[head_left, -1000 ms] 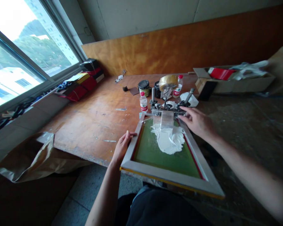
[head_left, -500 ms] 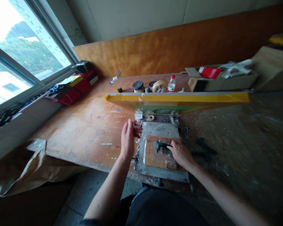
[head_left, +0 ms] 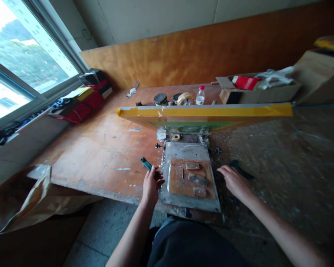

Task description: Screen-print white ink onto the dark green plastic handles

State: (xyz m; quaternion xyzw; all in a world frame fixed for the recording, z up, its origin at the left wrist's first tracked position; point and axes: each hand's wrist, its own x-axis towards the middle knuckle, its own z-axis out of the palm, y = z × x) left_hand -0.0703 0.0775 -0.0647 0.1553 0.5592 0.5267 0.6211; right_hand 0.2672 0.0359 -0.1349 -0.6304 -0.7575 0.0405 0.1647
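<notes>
My left hand [head_left: 150,185] is closed round a dark green tool-like plastic piece [head_left: 146,163] with an elongated end sticking up past the fingers; its exact kind is unclear. The hand is just left of a grey metal plate [head_left: 187,149]. On that plate lies a brown wooden board [head_left: 178,187] bearing several small raised blocks, among them a dark grey one [head_left: 197,179]. My right hand [head_left: 233,181] is to the right of the plate, fingers loosely stretched with nothing visible in them. Beside it another dark green piece [head_left: 242,170] lies on the table, partly behind the hand.
A yellow-edged screen frame [head_left: 206,110] is raised over the plate's far end. Behind it stand a dark-lidded jar [head_left: 160,99], tape rolls [head_left: 186,98] and a red-capped bottle [head_left: 200,95]. An open cardboard box [head_left: 261,92] sits back right; a tape roll [head_left: 176,137] lies below the frame.
The green piece has passed from my right hand over the board into my left hand. My right hand has moved right, off the board; my left hand has come down nearer me.
</notes>
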